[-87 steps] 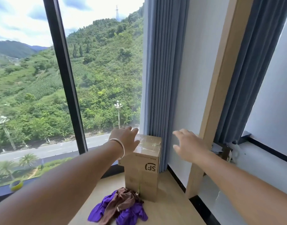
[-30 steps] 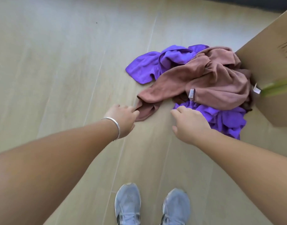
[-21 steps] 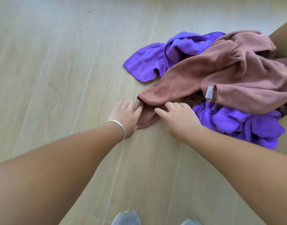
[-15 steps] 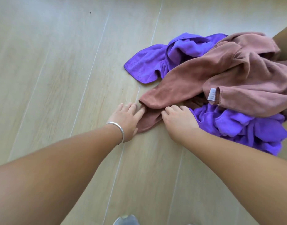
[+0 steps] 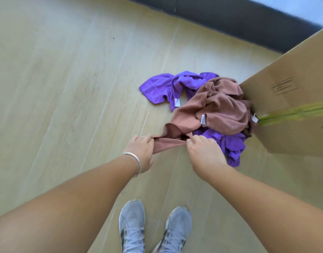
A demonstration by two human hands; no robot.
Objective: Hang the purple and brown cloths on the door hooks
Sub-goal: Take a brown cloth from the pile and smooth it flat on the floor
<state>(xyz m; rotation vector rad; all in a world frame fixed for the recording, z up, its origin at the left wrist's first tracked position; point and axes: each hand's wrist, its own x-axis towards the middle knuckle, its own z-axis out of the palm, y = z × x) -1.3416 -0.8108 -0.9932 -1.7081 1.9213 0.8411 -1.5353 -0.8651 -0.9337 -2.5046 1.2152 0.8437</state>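
No text could be read. The cardboard box [image 5: 292, 99], well to the right of the right hand's fingers [image 5: 197, 140], bore a dark printed mark too blurred to make out. The small white tags on the brown cloth [image 5: 220, 108] and purple cloth [image 5: 157, 86], beyond the fingers, showed no legible print.

The floor [image 5: 65, 88] is pale wood-look plank with fine grain, smooth and faintly sheeny where light falls. The brown cloth [image 5: 222, 108] is soft, matt, short-napped fabric, crumpled in folds, with a small white woven label. The purple cloth [image 5: 157, 86] looks like plush microfibre, matt and slightly fuzzy. The box [image 5: 293, 99] is plain matt brown cardboard. A bangle [image 5: 134, 157] is polished, shiny metal. The shoes [image 5: 132, 225] are grey mesh fabric with laces.
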